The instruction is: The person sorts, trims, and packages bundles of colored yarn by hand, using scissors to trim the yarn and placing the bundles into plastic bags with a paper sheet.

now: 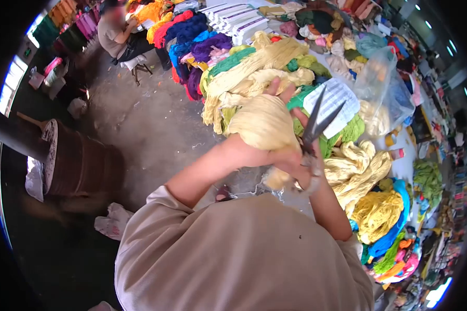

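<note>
A cream yarn skein [262,122] is spread over my left hand [238,151], whose fingertips stick out beyond its far side. The skein hides most of that palm. My right hand [307,168], close beside it, holds a pair of scissors [316,127] with the dark blades pointing up and parted. Motion blurs the right fingers around the handles. Below the hands hangs a blurred pale tuft [277,179]. Behind them, more cream skeins [254,65] lie heaped on the table, and a printed paper sheet [340,106] lies just past the blades.
Cream hanks [355,160] and mustard yarn [379,215] lie at the right. A clear plastic bag [381,88] stands behind them. Navy yarn [189,28] is piled farther back. A rusty drum [83,160] stands left on the floor. A seated person [114,36] is at the far left.
</note>
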Action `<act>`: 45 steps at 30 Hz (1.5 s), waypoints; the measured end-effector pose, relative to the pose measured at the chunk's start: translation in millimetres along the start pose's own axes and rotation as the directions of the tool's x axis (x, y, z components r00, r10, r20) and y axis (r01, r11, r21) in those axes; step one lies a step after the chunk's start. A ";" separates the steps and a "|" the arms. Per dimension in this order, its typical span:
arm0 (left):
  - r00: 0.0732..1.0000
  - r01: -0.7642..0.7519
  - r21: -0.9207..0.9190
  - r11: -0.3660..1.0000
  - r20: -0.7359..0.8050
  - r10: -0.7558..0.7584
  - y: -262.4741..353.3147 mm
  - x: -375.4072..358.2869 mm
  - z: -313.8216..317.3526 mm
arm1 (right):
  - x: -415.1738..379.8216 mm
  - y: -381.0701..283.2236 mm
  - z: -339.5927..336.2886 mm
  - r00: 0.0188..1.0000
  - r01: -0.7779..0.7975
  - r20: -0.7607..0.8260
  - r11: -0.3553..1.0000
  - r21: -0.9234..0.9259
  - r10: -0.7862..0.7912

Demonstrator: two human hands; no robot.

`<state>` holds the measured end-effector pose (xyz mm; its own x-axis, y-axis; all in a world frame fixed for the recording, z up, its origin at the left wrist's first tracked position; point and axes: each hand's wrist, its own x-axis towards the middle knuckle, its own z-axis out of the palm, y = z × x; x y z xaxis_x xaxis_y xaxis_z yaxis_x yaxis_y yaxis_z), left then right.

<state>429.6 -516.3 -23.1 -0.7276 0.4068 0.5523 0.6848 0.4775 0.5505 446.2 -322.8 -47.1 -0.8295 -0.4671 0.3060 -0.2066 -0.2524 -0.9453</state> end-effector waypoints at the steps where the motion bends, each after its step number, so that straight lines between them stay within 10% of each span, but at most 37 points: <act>1: 0.996 -0.031 0.075 0.997 0.089 0.024 -5.7 -6.0 -9.1 | -2.6 -4.2 -0.7 0.999 -0.043 -0.009 0.995 0.091 0.044; 5: 0.993 0.053 0.178 0.983 0.096 -0.070 -44.9 -40.3 -26.5 | -20.3 -33.2 -25.3 0.969 -0.167 -0.153 0.971 0.170 0.193; 6: 0.986 0.088 -0.279 0.956 -0.114 -0.124 -52.2 -46.7 -21.4 | -26.6 -32.4 -36.9 0.966 -0.185 -0.157 0.975 0.125 0.204; 9: 0.824 -0.083 -0.855 0.512 -0.348 -0.447 -65.0 -45.0 -24.2 | -38.6 -16.0 -39.0 0.959 -0.223 -0.131 0.956 0.189 0.250; 11: 0.831 -0.405 -0.913 -0.046 -0.347 -0.434 -48.1 -32.3 -23.3 | -34.6 0.8 -48.4 0.982 -0.166 0.037 0.937 -0.308 0.186; 12: 0.821 -0.375 -0.922 -0.094 -0.283 -0.495 -32.8 -21.2 -24.6 | -34.0 4.2 -33.6 0.981 -0.193 -0.037 0.928 -0.319 0.191; 13: 0.808 -0.347 -0.926 -0.146 -0.216 -0.548 -22.5 -12.6 -24.4 | -20.9 -0.7 -29.6 0.742 -0.508 -0.250 0.765 0.396 0.622; 15: 0.793 -0.398 -0.871 -0.288 -0.169 -0.585 -24.4 -8.9 -17.3 | -26.2 9.8 -30.4 0.881 -0.461 -0.099 0.886 0.045 0.463; 17: 0.885 -0.367 -0.768 -0.524 -0.116 -0.451 -42.2 -15.3 -6.4 | -14.0 -22.2 7.1 0.643 -0.750 -0.008 0.632 0.192 0.766; 29: 0.854 -0.334 -0.795 -0.506 -0.028 -0.520 -30.4 -17.9 -12.1 | -12.6 -6.7 16.8 0.663 -0.728 0.161 0.680 -0.088 0.731; 45: 0.851 -0.326 -0.789 -0.521 -0.005 -0.525 -33.1 -28.2 -2.1 | -12.9 -10.6 24.6 0.523 -0.850 0.083 0.526 -0.012 0.848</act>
<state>427.5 -545.2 -55.6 -0.9786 0.0917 0.1845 -0.0882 -0.9957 0.0268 471.8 -335.0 -38.2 -0.5661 -0.5292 -0.6321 0.5904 0.2749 -0.7589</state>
